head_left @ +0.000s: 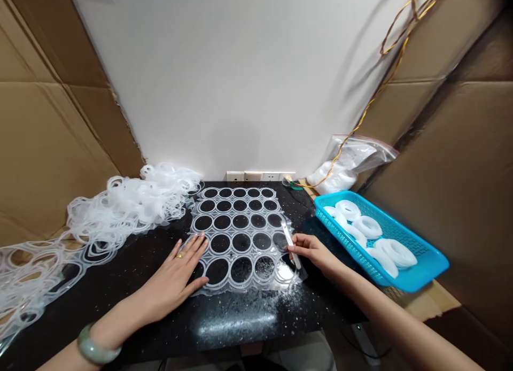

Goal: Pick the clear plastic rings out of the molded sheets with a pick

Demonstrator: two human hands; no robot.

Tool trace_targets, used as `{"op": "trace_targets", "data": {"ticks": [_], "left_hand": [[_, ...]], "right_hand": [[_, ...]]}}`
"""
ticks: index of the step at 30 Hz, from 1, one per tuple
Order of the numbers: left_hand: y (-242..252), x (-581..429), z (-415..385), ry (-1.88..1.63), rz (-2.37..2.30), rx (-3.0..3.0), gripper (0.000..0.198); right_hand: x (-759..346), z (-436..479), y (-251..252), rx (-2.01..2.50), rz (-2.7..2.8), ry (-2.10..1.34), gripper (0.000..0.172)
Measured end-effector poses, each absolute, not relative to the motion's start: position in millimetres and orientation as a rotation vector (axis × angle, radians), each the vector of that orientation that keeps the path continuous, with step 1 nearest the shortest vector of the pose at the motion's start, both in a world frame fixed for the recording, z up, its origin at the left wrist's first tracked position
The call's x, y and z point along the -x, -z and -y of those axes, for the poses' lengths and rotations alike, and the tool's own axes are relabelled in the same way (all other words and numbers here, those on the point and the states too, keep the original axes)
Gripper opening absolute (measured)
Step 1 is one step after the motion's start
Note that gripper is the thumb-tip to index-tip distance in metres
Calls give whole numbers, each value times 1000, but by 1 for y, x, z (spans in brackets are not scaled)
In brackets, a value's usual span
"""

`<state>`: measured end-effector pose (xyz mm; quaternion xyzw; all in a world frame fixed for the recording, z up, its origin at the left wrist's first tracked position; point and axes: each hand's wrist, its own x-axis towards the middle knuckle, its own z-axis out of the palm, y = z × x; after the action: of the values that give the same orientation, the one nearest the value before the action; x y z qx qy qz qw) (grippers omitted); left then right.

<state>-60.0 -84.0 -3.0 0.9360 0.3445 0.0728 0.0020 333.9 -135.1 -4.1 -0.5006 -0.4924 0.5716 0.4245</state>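
Note:
A translucent sheet of joined rings [241, 232] lies flat on the black speckled tabletop [224, 325]. My left hand [182, 272] rests spread on the sheet's left edge, palm down. Between the thumb and fingers of my right hand [310, 250] is a slim white stick-like tool [290, 245], whose kind I cannot make out. It slants over the sheet's right edge, its far end near the rings there. Whether its tip touches the sheet is hard to tell.
A heap of translucent ring scraps [132, 205] spreads along the left. On the right stands a blue basket [435, 267] with several bundles of white rings [367, 227]. Behind it sits a clear plastic bag [340, 165]. Wall sockets [260, 176] and a yellow-brown cable [366, 111] are at the back.

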Motion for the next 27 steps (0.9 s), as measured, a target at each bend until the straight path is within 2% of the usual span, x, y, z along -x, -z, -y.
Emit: {"op": "trace_targets", "data": {"ticks": [4,7,12,17,19,21,24,27], "left_hand": [[-3,42,108,-172,-861,-2947,72],[-3,38,118,-156,-877,-2937,71],[-2,39,127,-144,-886,-2928,68],[-5,55,131,-303,-954,-2903,68],[-6,68,129,-355,-1025,-2889,68],[-7,79,125,-377,-1098,-2860,57],[-10,84,120,-320,-1170,-2800,29],[-14,79,115,-209,-1163,-2772,17]], "right_hand": [[-339,147,-4,1315,1267,-1179,35],[-342,162,-11,1345,1378,-1019,32],[-336,193,-26,1403,1833,-906,24],[-324,208,-25,1456,2198,-586,13],[-320,208,-21,1468,2310,-498,21],[-316,205,-19,1489,2427,-397,27],[-310,194,-17,1569,2598,-207,23],[-309,180,-19,1587,2644,-174,16]]}}
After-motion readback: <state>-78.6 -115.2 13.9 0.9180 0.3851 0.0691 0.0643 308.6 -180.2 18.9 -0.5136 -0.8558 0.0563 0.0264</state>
